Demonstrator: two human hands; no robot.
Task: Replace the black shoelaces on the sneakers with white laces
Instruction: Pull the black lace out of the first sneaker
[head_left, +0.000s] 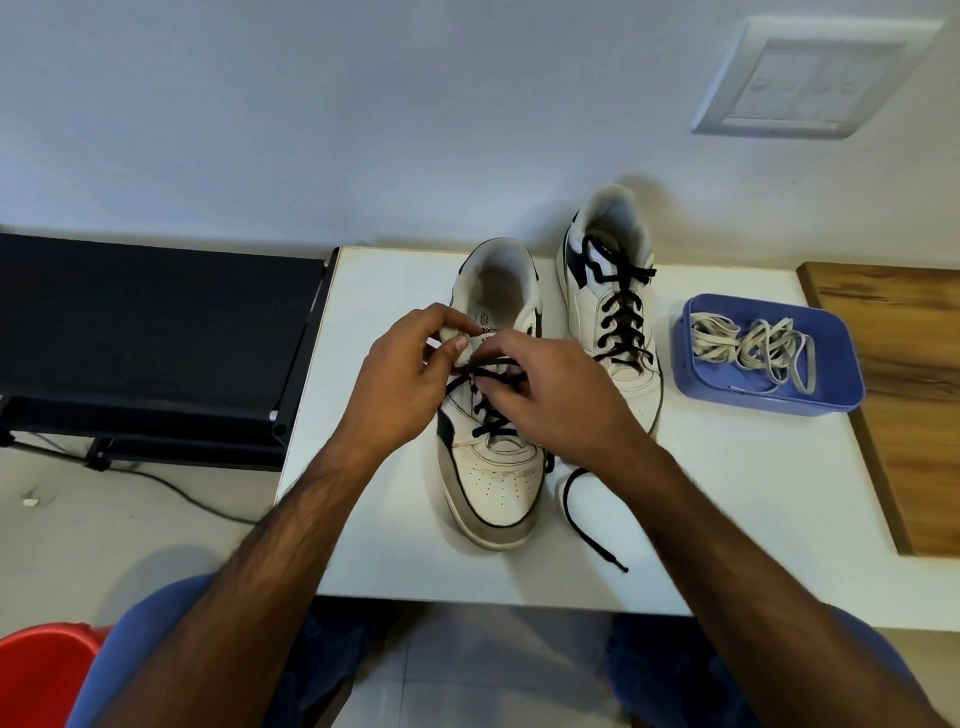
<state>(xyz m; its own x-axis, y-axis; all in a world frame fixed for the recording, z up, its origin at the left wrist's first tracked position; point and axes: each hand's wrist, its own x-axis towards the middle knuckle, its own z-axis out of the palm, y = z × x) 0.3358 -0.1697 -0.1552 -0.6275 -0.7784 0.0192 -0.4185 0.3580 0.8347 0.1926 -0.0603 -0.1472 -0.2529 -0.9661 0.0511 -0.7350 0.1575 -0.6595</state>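
Two white sneakers stand on the white table (727, 509), toes toward me. My left hand (400, 384) pinches the tongue of the near sneaker (493, 483) between thumb and fingers. My right hand (556, 400) pinches its black lace (488, 415) at the upper eyelets. One loose end of that lace (582, 525) trails over the table to the shoe's right. The far sneaker (608, 312) is fully laced in black. White laces (753, 345) lie bundled in a blue tray (841, 384) to the right.
A black stand (145, 332) sits left of the table, with a cable on the floor below it. A wooden board (904, 384) lies at the right edge. A red bucket (47, 670) is at bottom left. A wall switch plate (810, 78) is above.
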